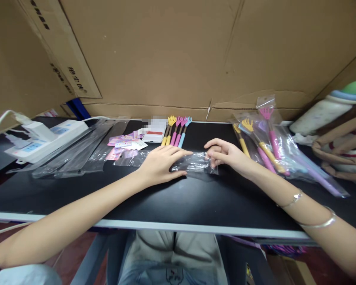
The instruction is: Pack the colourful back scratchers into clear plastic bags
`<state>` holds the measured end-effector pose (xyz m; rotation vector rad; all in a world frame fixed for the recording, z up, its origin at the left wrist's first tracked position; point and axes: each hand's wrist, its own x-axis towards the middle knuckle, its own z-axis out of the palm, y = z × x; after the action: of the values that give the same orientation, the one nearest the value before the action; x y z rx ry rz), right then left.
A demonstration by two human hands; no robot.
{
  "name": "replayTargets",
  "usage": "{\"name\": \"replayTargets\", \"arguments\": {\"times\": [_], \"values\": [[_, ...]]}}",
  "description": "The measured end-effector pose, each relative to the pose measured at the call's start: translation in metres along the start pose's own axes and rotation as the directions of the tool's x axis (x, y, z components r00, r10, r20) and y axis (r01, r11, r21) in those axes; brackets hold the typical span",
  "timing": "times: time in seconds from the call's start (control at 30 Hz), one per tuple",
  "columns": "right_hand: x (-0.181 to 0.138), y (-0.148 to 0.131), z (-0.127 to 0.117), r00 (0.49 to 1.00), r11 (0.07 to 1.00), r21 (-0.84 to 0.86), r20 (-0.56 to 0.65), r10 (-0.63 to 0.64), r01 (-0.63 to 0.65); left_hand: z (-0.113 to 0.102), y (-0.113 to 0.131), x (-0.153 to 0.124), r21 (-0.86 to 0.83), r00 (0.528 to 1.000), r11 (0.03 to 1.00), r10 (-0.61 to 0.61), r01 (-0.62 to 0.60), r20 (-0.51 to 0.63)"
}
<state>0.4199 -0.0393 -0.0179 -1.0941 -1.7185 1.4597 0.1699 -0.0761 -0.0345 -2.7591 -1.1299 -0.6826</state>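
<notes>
A clear plastic bag (195, 162) lies flat across the middle of the black table. My left hand (161, 164) rests on its left part, palm down, fingers stretched and thumb apart. At the bag's right end, the fingers of my right hand (221, 154) are curled and pinch its edge. Just beyond my left hand is a row of several back scratchers (178, 130) with yellow, pink and blue handles and claw heads. Small printed pink and purple cards (126, 143) are scattered to the left of them, by a white phone-like object (154, 132).
Bagged back scratchers (269, 146) are piled at the right, near a pale bottle (320, 113) and a brown-strapped bag (341, 150). Long clear bags (77, 152) lie at the left beside a white power strip (53, 138) with cords. Cardboard (172, 51) walls the back.
</notes>
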Motion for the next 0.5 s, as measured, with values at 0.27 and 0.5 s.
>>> {"name": "replayTargets", "arguments": {"times": [0.27, 0.5], "values": [[-0.0035, 0.0003, 0.0010, 0.998, 0.997, 0.081, 0.058, -0.018, 0.014, -0.0004, -0.0004, 0.0004, -0.006, 0.997, 0.997, -0.073, 0.073, -0.037], [-0.0043, 0.0031, 0.0029, 0.988, 0.996, -0.052, 0.140, -0.062, 0.069, -0.0004, -0.0010, 0.0007, -0.001, 0.996, 0.998, -0.060, 0.060, -0.071]]}}
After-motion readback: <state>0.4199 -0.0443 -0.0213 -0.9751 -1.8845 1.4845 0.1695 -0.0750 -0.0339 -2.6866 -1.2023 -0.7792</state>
